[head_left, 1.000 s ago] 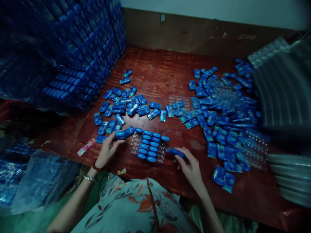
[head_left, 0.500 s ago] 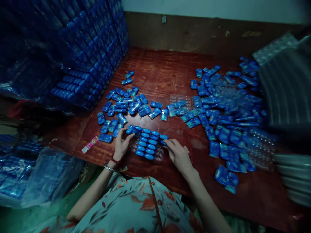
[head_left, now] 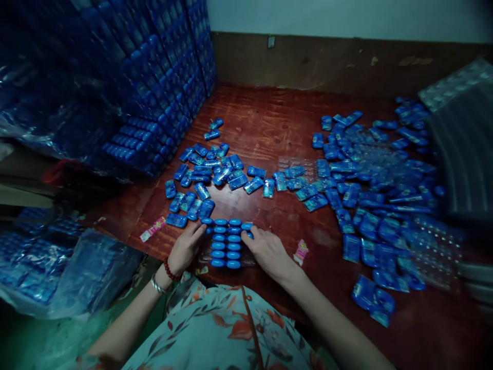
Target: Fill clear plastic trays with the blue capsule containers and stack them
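Several glossy blue oval pieces [head_left: 226, 239] stand in two columns on a clear plastic tray [head_left: 248, 259] near the table's front edge, with more at the top corners. My left hand [head_left: 185, 250] is closed at the top left corner, thumb and fingers on a blue piece [head_left: 207, 222]. At the top right, my right hand [head_left: 266, 252] has its fingers closed round another blue piece [head_left: 247, 226]. The fingertips partly cover the pieces they touch.
Blue packs [head_left: 221, 174] are scattered behind the tray, and a larger heap [head_left: 370, 190] spreads across the right. Stacked blue goods [head_left: 154, 77] rise at the left. Pink and yellow slips [head_left: 153, 229] lie on the red-brown table [head_left: 265, 113].
The blue pieces at the top now form a straighter row. Both hands have shifted beside it, and a pink slip by my right hand has come into view. The camera view has shifted.
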The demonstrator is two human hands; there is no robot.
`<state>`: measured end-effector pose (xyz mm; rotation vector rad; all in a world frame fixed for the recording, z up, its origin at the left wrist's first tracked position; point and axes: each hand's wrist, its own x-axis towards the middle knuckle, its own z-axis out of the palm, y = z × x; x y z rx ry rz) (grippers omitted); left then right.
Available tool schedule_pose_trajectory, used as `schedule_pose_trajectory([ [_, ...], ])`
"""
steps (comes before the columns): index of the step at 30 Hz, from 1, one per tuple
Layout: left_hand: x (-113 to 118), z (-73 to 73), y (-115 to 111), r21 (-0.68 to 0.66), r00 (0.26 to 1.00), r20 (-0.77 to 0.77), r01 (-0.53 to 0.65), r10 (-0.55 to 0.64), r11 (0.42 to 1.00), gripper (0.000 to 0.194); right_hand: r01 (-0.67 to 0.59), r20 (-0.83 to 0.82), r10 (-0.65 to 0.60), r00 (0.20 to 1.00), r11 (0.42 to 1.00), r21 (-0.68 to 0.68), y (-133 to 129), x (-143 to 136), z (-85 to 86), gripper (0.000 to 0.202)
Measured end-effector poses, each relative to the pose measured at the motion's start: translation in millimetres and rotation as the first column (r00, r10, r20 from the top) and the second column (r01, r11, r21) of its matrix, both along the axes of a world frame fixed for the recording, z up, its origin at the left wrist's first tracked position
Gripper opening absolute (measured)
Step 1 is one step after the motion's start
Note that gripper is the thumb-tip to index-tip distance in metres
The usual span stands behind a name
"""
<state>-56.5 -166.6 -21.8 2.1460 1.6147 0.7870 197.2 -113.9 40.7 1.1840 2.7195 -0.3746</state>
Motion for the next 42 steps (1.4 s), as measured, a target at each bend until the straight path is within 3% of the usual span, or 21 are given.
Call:
schedule_pose_trajectory([
  [3, -0.1, 4.9, 0.8, -0.031, 0.993, 0.072, -0.086, 0.088, 0.996, 0.04, 0.02, 0.036, -0.022, 0.999, 0.998, 0.051, 2.7, -4.5, -3.3, 0.034],
  [7, 1.4, 9.8, 6.6, -0.069, 0.967, 0.14, -0.206, 0.214, 0.976, 0.029, -0.005, -0.022, 0.008, 1.0, 0.99, 0.143, 7.1, 4.6, -21.8, 0.041],
  [11, 1.1, 3.6, 3.9, -0.016, 0.987, 0.091, -0.133, 0.134, 0.991, 0.044, 0.03, -0.244, 0.045, 0.969, 0.955, 0.294, 7.8, 13.5, -43.1, 0.032],
  [14, -1.7, -1.3, 1.3, 0.024, 0.996, 0.074, -0.06, 0.058, 0.998, 0.048, 0.107, -0.416, 0.057, 0.907, 0.927, 0.359, 5.9, 13.3, -49.3, 0.024],
  [19, -6.3, 6.0, 2.4, 0.046, 0.994, 0.102, 0.022, -0.027, 0.999, 0.04, 0.18, -0.586, 0.024, 0.81, 0.941, 0.287, 4.1, 9.7, -49.6, 0.023],
  [23, -2.9, 11.5, -3.1, 0.03, 0.995, 0.096, 0.033, -0.036, 0.999, 0.039, 0.176, -0.564, 0.019, 0.826, 0.941, 0.29, 3.0, 8.8, -50.3, 0.024],
  [27, 0.7, 6.1, -7.0, 0.054, 0.998, 0.062, -0.024, 0.021, 0.998, 0.038, 0.152, -0.528, 0.045, 0.848, 0.934, 0.324, 2.0, 6.7, -50.2, 0.024],
  [30, -3.5, 3.8, 1.6, 0.069, 0.997, 0.051, -0.061, 0.058, 0.996, 0.036, 0.137, -0.482, 0.062, 0.874, 0.92, 0.366, 3.4, 4.7, -49.7, 0.024],
  [37, -23.7, 12.5, 27.7, -0.083, 0.979, 0.197, -0.032, 0.048, 0.996, 0.026, 0.172, -0.461, -0.002, 0.887, 0.929, 0.326, 8.0, 3.9, -48.2, 0.024],
  [42, -14.5, 17.8, 20.8, -0.117, 0.997, -0.065, 0.038, -0.045, 0.992, 0.033, 0.178, -0.448, -0.011, 0.894, 0.926, 0.333, 6.7, 1.5, -46.3, 0.023],
])
